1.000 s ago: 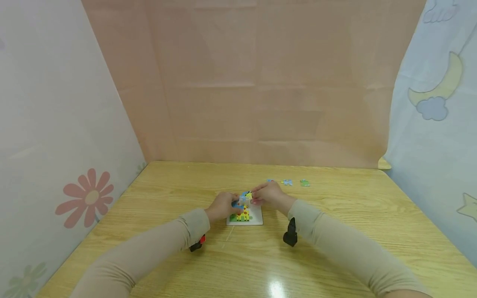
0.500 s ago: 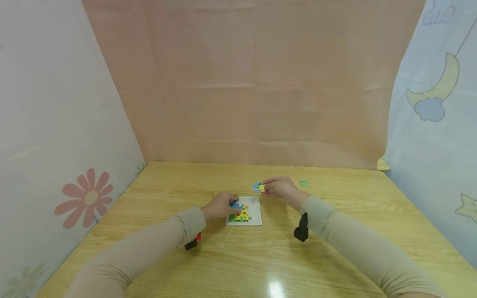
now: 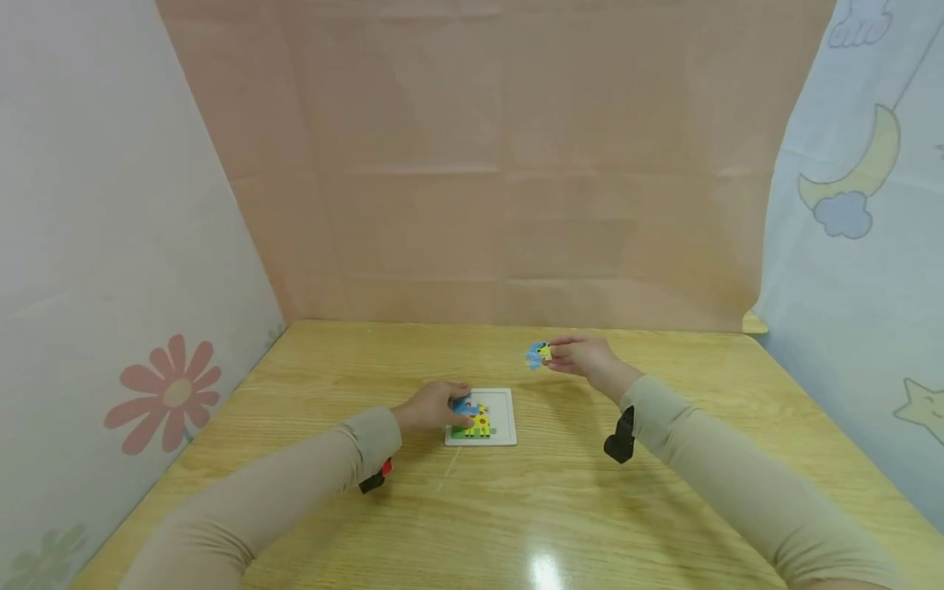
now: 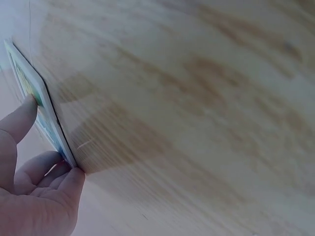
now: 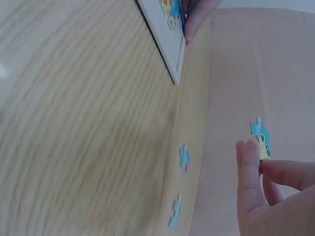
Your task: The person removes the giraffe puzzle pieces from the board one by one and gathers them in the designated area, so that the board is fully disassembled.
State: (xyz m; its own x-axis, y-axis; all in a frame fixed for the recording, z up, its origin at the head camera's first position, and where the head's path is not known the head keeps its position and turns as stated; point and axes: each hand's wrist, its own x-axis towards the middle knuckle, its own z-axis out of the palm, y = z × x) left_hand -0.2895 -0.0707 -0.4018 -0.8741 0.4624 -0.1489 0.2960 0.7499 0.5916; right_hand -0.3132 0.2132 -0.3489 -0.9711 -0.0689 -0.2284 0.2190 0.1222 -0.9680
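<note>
In the head view a white puzzle board (image 3: 503, 414) lies on the table, with joined pieces (image 3: 479, 423) of a yellow, red-spotted giraffe in its left part. My left hand (image 3: 431, 406) grips the board's left side; in the left wrist view its thumb rests on the face and fingers touch the edge. Up and to the right, my right hand (image 3: 590, 358) pinches a blue and yellow puzzle piece (image 5: 264, 140) bearing the giraffe's head, held above the table. The left hand covers some of the joined pieces.
Two loose puzzle pieces, one blue with red (image 5: 185, 160) and one blue with yellow (image 5: 175, 212), lie on the wooden table (image 3: 516, 516) in the right wrist view. A brown sheet (image 3: 472, 180) hangs behind the table, and pale printed walls stand on both sides.
My right hand has lifted away from the board, up and to the right, carrying the giraffe-head piece. The board's right part is uncovered now. My left hand stays at the board's left side.
</note>
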